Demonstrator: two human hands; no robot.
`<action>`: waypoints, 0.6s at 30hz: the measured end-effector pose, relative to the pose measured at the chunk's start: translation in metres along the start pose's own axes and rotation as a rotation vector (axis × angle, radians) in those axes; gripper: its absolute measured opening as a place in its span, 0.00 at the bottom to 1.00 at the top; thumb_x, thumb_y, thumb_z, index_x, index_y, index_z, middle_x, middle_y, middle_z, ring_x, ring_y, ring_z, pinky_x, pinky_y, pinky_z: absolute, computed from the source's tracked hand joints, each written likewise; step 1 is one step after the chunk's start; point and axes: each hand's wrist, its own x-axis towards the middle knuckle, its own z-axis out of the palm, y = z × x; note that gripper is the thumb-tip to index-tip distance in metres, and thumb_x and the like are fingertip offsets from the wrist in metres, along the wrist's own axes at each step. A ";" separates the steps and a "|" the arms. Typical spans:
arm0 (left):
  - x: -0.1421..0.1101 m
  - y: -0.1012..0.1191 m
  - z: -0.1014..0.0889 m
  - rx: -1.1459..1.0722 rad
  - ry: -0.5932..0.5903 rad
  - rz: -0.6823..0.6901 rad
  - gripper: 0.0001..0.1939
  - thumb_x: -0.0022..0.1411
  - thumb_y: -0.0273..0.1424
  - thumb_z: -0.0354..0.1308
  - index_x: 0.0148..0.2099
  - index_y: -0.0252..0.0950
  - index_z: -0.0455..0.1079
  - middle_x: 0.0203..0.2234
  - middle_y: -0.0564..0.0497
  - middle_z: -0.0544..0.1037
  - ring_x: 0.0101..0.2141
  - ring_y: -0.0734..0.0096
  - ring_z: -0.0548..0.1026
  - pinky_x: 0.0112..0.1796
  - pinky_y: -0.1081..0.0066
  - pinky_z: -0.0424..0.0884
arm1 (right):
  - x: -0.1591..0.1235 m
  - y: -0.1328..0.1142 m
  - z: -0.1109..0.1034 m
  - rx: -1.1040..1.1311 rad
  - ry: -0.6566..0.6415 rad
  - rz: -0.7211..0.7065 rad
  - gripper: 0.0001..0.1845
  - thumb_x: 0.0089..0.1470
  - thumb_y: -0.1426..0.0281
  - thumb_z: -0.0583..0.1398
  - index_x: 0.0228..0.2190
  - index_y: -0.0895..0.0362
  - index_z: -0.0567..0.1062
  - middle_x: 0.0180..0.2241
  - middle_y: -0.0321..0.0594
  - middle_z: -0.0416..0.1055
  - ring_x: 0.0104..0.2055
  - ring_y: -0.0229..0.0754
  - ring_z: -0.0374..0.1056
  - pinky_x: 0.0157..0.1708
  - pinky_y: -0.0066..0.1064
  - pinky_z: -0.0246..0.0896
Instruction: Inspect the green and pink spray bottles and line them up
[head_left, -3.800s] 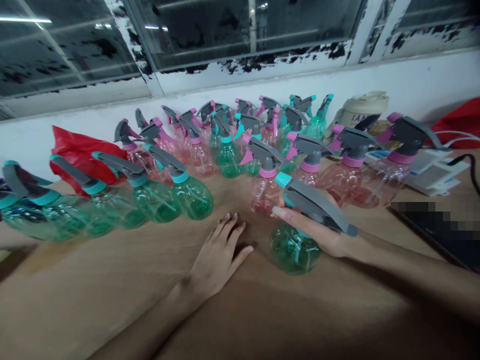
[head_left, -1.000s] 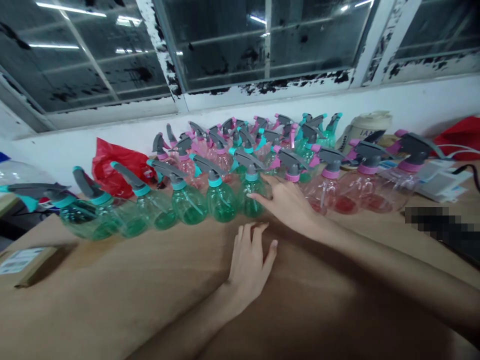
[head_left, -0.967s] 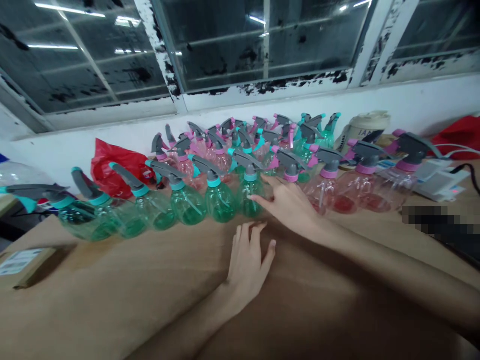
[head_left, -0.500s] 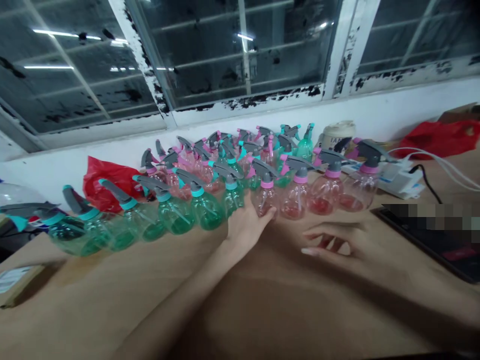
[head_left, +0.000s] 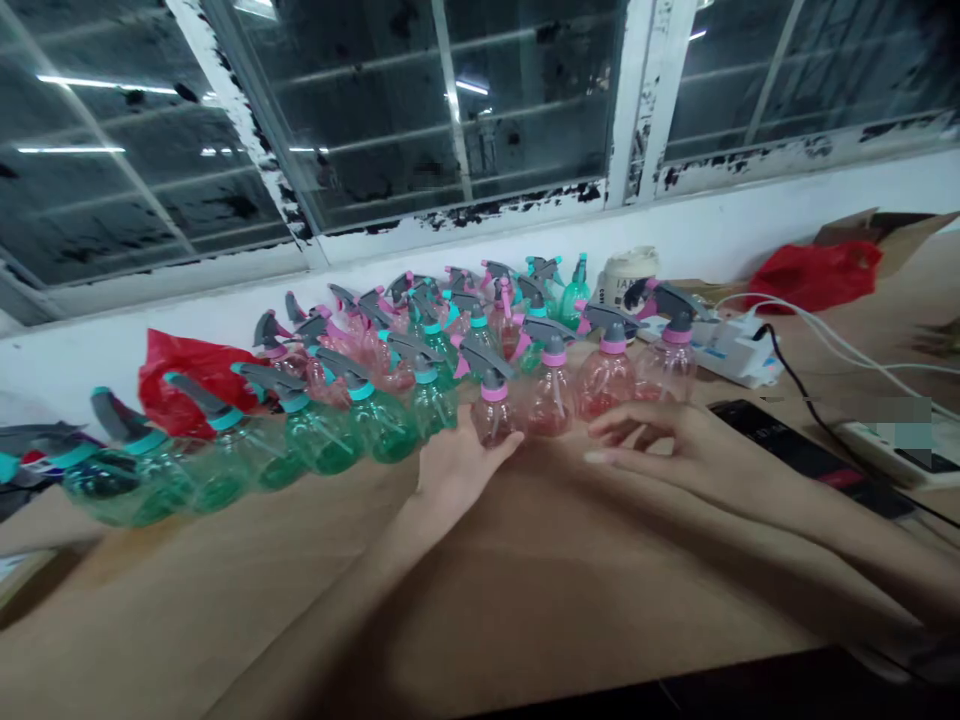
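Pink bottle (head_left: 496,408): upright on the table (head_left: 510,590), centre of the frame.
Left hand (head_left: 450,468): thumb and index finger spread; bottle base lies between them, thumb in front. Grip: cannot be told.
Right hand (head_left: 686,450): right of centre; fingers loosely curled, thumb tip apart from them, holding nothing; just in front of other pink bottles (head_left: 606,380).
Green bottles (head_left: 386,430): row from centre to left edge.
Tub (head_left: 630,275): upper right of centre; letters "IA" legible, remainder unclear.
Phone (head_left: 784,440): right side; screen figures too blurred to read.
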 end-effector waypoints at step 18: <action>-0.068 0.029 0.026 -0.053 -0.061 0.351 0.40 0.54 0.59 0.53 0.58 0.33 0.61 0.28 0.45 0.79 0.30 0.49 0.79 0.33 0.54 0.74 | 0.022 0.001 0.041 0.410 0.282 -0.277 0.06 0.53 0.63 0.59 0.33 0.51 0.71 0.28 0.33 0.68 0.28 0.39 0.64 0.29 0.33 0.61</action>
